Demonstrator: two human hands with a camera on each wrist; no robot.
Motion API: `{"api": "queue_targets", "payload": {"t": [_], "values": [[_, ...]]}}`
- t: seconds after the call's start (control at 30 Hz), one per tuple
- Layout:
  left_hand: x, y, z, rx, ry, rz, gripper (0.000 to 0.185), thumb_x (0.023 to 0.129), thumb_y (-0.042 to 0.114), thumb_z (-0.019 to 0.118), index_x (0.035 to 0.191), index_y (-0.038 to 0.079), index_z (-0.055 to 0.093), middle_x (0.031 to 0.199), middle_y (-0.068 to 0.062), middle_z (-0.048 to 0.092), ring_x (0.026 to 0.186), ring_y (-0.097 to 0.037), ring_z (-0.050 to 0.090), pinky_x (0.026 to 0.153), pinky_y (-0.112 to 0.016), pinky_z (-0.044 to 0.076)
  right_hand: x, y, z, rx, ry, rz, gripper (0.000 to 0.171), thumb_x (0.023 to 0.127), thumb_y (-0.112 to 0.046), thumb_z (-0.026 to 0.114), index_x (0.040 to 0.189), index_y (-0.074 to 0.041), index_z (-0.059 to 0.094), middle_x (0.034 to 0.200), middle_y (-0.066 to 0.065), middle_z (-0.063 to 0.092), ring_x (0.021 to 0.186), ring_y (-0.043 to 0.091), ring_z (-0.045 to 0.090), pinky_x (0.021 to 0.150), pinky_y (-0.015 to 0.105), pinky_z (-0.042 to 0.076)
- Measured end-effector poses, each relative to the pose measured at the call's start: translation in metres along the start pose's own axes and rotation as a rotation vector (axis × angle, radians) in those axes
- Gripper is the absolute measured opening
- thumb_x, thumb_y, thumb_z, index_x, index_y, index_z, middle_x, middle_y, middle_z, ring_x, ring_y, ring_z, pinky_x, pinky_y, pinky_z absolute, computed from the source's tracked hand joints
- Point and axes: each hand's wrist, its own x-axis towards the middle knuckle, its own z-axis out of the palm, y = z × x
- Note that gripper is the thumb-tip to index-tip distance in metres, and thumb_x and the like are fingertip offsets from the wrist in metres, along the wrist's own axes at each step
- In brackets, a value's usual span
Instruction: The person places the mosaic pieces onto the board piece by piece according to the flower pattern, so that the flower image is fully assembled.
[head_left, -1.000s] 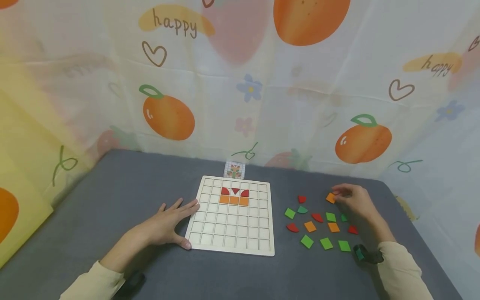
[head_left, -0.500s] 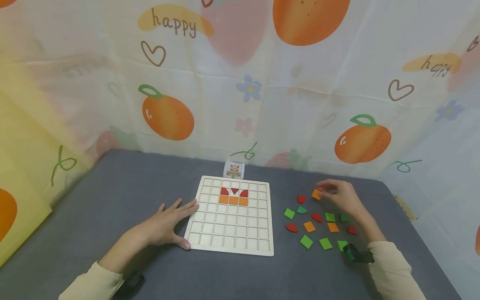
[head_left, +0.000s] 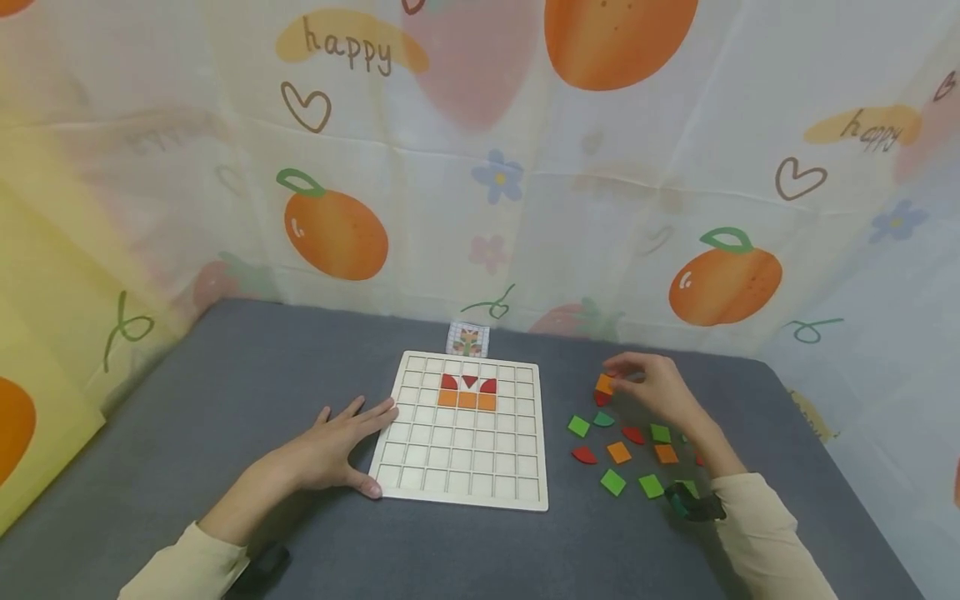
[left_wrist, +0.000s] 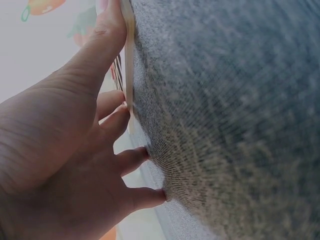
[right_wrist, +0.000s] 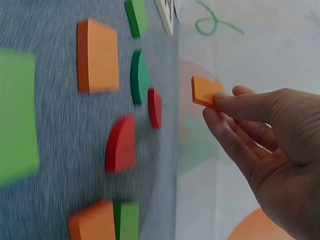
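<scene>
Right hand (head_left: 654,385) had drifted left toward the pale wooden grid board (head_left: 465,467) – pinching a small orange square tile (head_left: 604,383) clear of the scattered pieces – while the left hand (head_left: 330,446) lay flat, probably steadying the board's edge.

Grey table (head_left: 225,400): wooden grid board (head_left: 465,467), loose coloured tiles (head_left: 615,454) on rt, small card (head_left: 468,340) behind

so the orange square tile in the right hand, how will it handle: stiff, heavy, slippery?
Probably stiff: the orange tile keeps crisp flat edges in the right hand's fingertip pinch. Likely light, as that pinch alone lifts it. Flat-sided, so it should not roll; its matte faces suggest decent grip.
</scene>
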Motion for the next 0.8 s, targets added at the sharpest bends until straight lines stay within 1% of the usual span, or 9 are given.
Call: {"api": "queue_targets", "payload": {"t": [0.17,0.4,0.57,0.8], "values": [[0.000,0.000,0.000,0.000,-0.001,-0.003,0.113,0.062,0.052,0.084,0.154,0.011,0.033,0.160,-0.011,0.026,0.144,-0.050,0.015,0.104,-0.076,0.008,0.009,-0.011,0.012,0.008,-0.028,-0.017,0.027,0.085,0.002,0.072,0.112,0.001,0.071,0.101,0.011,0.072,0.091,0.026,0.068,0.077,0.039,0.057],[0.001,-0.001,0.000,-0.009,-0.004,-0.014,0.113,0.062,0.052,0.084,0.154,0.011,0.032,0.161,-0.011,0.025,0.145,-0.049,0.014,0.105,-0.075,0.007,0.021,-0.031,0.030,0.021,-0.079,-0.036,0.028,0.087,-0.001,0.072,0.114,-0.002,0.070,0.104,0.008,0.071,0.093,0.023,0.067,0.079,0.037,0.056],[0.000,-0.001,0.000,-0.011,0.001,0.000,0.112,0.062,0.052,0.083,0.154,0.011,0.033,0.160,-0.011,0.025,0.145,-0.049,0.014,0.104,-0.076,0.007,0.026,-0.043,0.040,0.044,-0.104,-0.069,0.026,0.087,-0.002,0.072,0.113,-0.001,0.071,0.104,0.008,0.071,0.092,0.023,0.067,0.079,0.037,0.056],[0.000,-0.002,0.001,-0.009,0.011,-0.002,0.113,0.062,0.052,0.084,0.154,0.011,0.033,0.160,-0.011,0.026,0.145,-0.048,0.014,0.105,-0.075,0.007,0.035,-0.054,0.053,0.082,-0.103,-0.094,0.025,0.087,-0.002,0.072,0.112,-0.001,0.071,0.102,0.008,0.071,0.091,0.022,0.067,0.078,0.037,0.057]]}}
